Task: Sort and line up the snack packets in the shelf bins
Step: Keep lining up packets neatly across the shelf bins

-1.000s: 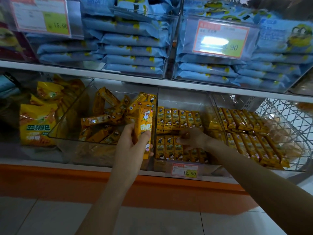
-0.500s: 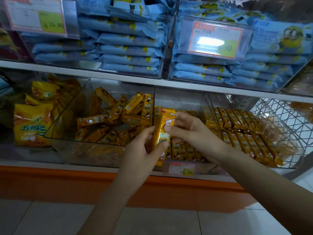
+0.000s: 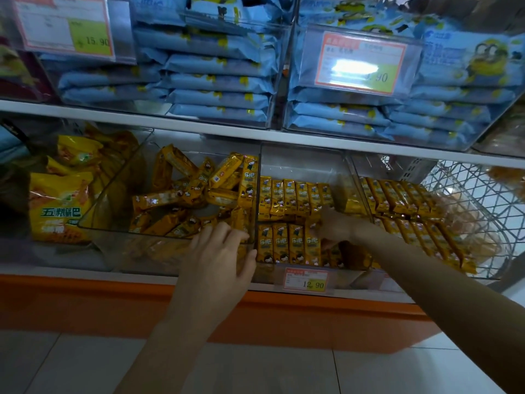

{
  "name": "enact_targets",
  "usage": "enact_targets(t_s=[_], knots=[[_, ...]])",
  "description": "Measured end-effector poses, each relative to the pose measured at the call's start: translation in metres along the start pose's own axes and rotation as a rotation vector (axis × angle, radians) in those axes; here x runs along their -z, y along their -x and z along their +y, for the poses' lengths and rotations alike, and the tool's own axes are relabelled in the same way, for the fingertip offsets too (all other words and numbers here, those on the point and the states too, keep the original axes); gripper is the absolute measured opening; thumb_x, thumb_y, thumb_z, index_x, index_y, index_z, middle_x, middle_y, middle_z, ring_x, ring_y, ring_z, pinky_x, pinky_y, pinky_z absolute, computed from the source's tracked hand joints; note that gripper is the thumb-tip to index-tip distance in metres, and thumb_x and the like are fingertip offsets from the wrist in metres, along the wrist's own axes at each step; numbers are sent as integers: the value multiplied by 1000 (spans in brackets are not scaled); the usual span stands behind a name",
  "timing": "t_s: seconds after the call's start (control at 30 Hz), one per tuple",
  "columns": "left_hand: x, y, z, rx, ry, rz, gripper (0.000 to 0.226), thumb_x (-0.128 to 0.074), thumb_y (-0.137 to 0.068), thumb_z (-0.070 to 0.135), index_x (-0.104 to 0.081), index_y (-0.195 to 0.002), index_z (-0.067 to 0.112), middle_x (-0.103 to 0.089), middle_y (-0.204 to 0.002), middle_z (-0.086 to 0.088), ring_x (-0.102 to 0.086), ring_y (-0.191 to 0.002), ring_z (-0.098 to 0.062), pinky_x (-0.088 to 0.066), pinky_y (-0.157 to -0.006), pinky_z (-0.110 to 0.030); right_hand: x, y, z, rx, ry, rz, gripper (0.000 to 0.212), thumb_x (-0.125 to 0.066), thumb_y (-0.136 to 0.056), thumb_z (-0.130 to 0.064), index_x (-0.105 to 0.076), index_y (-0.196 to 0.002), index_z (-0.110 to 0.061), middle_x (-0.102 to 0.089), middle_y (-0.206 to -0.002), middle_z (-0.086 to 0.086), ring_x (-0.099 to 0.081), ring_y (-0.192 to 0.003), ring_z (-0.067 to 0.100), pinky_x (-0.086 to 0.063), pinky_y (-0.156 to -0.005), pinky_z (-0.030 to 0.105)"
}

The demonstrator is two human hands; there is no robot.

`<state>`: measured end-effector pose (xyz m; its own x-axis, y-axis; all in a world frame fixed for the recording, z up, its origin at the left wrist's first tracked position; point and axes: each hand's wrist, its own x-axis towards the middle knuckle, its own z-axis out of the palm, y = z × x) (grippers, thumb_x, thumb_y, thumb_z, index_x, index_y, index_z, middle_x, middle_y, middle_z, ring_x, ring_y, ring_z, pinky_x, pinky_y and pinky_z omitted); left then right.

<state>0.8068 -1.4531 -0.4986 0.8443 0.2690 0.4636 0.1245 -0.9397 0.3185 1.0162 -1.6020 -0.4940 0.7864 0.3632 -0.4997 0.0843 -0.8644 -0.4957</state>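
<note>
Your two hands have parted since half a second ago: the packet you held between them in front of the shelf is no longer in the air. Your right hand (image 3: 333, 227) has gone down into the middle bin (image 3: 301, 163), and your left hand (image 3: 218, 251) has dropped back to the front wall of the left bin (image 3: 119, 194).

Your left hand is empty, with its fingers loosely spread over that rim. Your right hand sits at the right end of the front row (image 3: 287, 243), touching the top of the end packet (image 3: 312, 244). Its fingertips are buried among the wrappers, so you cannot tell whether they grip it or only press it.

That end packet stands like its three neighbours, touching side by side. Its long axis runs from front to back, its printed face is up toward you and its top points to the back of the shelf. The back row (image 3: 292, 194) lies the same way.

In the left bin the loose packets (image 3: 181, 200) point every way, and one packet (image 3: 249, 180) stands upright against the divider.
</note>
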Motion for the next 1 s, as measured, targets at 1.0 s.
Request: enact_targets(t_s=[1.0], knots=[[41,25,-130,124,24,155,32,-42,-90,40,-66,-96,18,-56,-92,2,-50,-92,-18,-28,-81,-23,-89,-85,-209,838,1133,254,55,-61,-86,-16,-43,-136,-25,-40,-142,5,-35,-130,27,-34,-104,38]])
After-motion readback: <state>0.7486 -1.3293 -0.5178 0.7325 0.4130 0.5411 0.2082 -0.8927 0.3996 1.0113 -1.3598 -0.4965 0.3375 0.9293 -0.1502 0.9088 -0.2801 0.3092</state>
